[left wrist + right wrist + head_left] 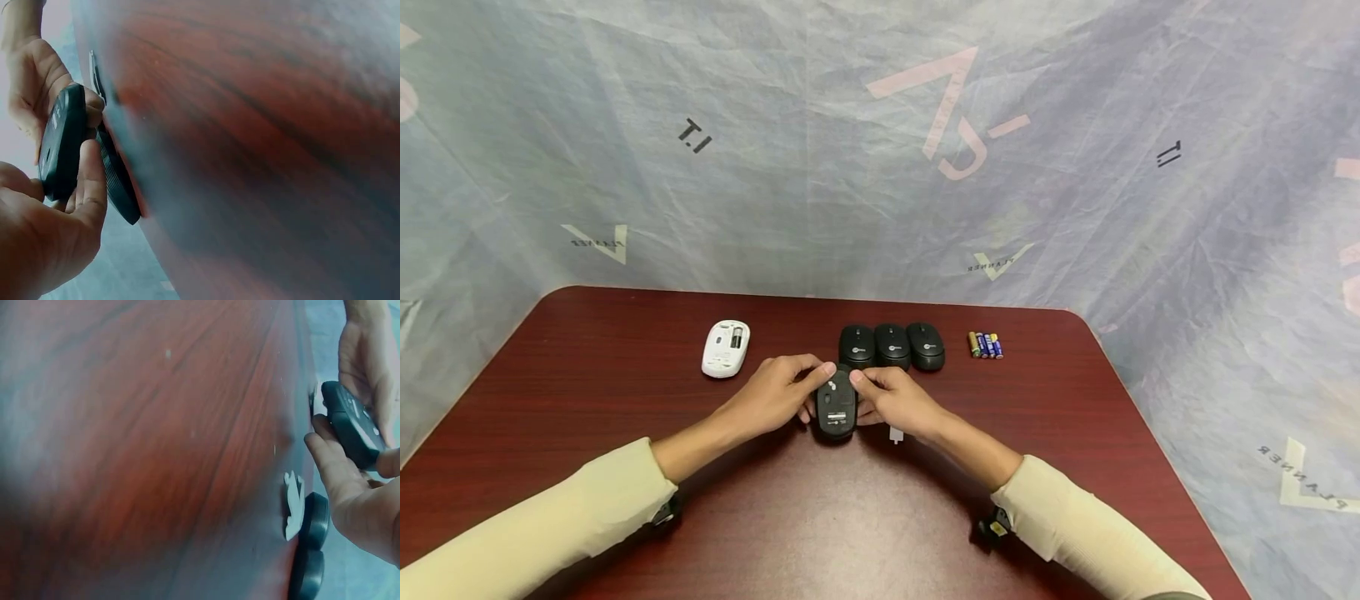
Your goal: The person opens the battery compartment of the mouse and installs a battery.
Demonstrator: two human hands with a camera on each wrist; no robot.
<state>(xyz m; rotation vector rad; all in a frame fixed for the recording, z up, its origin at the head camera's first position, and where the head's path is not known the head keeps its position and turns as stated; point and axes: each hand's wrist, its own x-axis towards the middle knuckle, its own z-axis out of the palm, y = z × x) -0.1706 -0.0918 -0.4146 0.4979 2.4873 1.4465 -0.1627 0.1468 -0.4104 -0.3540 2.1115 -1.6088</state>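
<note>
A black computer mouse (836, 408) is held above the table with its labelled underside facing up. My left hand (777, 393) grips its left side, thumb on the far end. On the opposite side my right hand (901, 402) pinches it, that thumb also near the far end. In the left wrist view the black mouse (62, 140) is tilted between both hands. Under my right hand lies a small white plastic piece (896, 435), partly hidden; the right wrist view shows this white piece (293, 506) on the table, apart from the fingers.
Three black mice (892, 345) stand side by side behind the hands. A white mouse (726, 348) lies underside up at the left, a battery showing in its uncovered compartment. Several small batteries (985, 345) lie in a row at the right. A printed cloth (805, 167) hangs behind the table.
</note>
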